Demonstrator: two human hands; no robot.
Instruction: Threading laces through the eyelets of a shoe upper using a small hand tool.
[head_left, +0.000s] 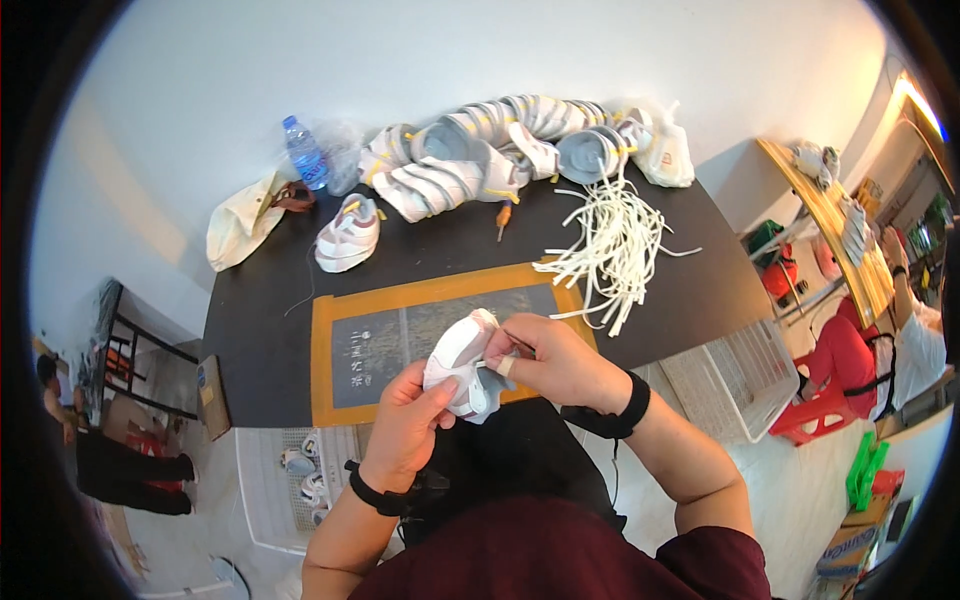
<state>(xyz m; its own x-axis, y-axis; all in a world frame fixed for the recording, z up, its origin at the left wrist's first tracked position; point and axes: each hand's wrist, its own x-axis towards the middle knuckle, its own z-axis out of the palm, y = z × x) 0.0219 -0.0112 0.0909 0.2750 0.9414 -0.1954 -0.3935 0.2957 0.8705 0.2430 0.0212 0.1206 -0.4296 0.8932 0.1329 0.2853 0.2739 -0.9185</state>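
A shoe upper (458, 347), mostly white with a pale pinkish panel and grey inner material, is held up between two bare hands above the middle of the worktop's near edge. It sits tilted, its smooth, curved white outside facing left, the softer grey part showing at its lower right. The left hand (402, 405) grips the lower left side, thumb across the outside. The right hand (560, 362), a pale wrap on one digit, has its fingers drawn narrowly together at the opening; exactly what they pinch cannot be told.

Beneath, a grey panel (430, 318) framed in yellow-brown tape (322, 370) lies along the near edge of the dark worktop (262, 305). Loose white laces (618, 255) spill from the far edge toward the panel's right corner. Nested uppers (430, 190) line the far edge, a tool with an orange handle (505, 215) just before them. Near the far left corner stand one separate upper (347, 238), a cream bag (240, 228) and a bottle (307, 158).
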